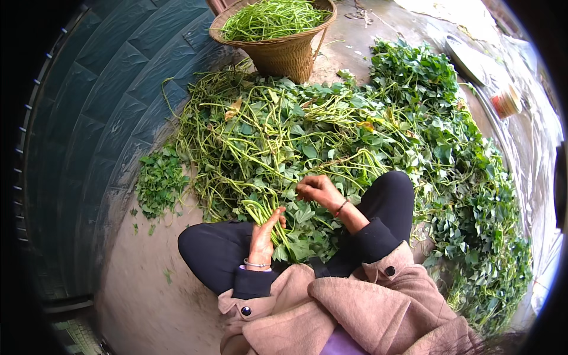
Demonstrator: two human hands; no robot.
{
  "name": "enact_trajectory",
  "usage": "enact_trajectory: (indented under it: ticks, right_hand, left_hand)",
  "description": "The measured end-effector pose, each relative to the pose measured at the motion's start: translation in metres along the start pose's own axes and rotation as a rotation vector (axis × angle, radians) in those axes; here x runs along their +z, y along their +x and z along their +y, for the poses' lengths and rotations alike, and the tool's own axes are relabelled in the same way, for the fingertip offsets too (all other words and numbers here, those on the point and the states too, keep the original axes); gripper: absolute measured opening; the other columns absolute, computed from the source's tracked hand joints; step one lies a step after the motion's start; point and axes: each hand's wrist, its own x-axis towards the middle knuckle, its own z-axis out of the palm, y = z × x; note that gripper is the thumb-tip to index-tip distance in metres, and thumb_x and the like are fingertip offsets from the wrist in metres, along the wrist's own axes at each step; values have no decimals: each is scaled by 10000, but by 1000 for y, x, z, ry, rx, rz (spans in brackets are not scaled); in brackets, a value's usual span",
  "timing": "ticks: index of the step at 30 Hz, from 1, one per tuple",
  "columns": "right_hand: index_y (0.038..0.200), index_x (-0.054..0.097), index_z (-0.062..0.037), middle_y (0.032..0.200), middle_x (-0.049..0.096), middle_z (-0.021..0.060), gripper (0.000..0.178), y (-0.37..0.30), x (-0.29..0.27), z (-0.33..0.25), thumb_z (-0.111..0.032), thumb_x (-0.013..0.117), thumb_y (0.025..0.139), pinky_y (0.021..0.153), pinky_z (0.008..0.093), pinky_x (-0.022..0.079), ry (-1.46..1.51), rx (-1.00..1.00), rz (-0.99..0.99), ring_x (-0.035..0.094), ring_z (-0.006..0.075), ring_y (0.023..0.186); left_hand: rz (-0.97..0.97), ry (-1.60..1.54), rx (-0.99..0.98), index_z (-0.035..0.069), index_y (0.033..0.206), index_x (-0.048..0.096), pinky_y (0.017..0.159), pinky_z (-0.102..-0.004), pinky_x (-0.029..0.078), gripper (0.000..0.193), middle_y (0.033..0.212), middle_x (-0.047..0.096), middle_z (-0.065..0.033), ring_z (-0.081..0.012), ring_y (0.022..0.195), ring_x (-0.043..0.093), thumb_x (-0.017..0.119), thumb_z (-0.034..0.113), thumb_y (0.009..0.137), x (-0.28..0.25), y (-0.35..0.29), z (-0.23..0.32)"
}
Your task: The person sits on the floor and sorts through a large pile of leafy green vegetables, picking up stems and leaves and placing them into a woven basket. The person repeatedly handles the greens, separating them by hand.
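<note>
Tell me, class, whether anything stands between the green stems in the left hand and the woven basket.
Yes, low down: a heap of leafy vines lies between the stems in the left hand and the basket. The right hand is off to one side.

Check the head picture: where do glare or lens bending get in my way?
Head view: glare whitens the plastic sheet at right; the dark tiled wall bows at left; black surrounds the rim; the left hand and its green stems remain readable.
</note>
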Motion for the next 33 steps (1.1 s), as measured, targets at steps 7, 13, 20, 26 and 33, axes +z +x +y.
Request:
enact_trajectory:
  ticks: [7, 13, 20, 26, 33]
  right_hand:
    - [940, 644, 21, 769, 654, 16, 209, 2, 11, -12, -174, 678, 873, 654, 247, 468, -153, -208, -100, 558, 63, 720]
    - [902, 636, 19, 722, 650, 60, 123, 14, 3, -4, -83, 643, 836, 600, 277, 470, -286, -261, -44, 554, 85, 652]
    - [856, 625, 6, 706, 646, 120, 138, 11, 3, 1, -103, 592, 778, 613, 346, 485, -572, -242, -101, 610, 209, 634]
    - [865, 641, -9, 648, 628, 128, 176, 7, 12, 3, -135, 628, 743, 571, 375, 484, -820, -357, 106, 610, 262, 570]
    - [896, 645, 2, 712, 628, 35, 90, 14, 3, -1, -70, 605, 859, 538, 251, 490, 518, 245, 64, 550, 79, 555]
  left_hand:
    - [19, 222, 62, 21, 965, 682, 505, -203, 369, 168, 703, 630, 6, -68, 566, 546, 670, 161, 872, 11, 2, -8]
    - [96, 141, 207, -9, 952, 679, 529, -214, 390, 147, 721, 616, -3, -61, 580, 499, 668, 116, 876, 17, 7, -3]
    - [181, 194, 244, -15, 957, 702, 510, -202, 320, 156, 666, 548, 43, -36, 560, 426, 667, 116, 880, 16, 5, -2]
    - [186, 216, 221, -17, 926, 696, 496, -194, 297, 152, 658, 528, 58, -25, 549, 408, 673, 124, 875, 20, 6, -4]
    - [72, 79, 210, -40, 934, 660, 498, -197, 307, 211, 652, 501, 44, -32, 543, 390, 622, 167, 921, 13, 12, 3]
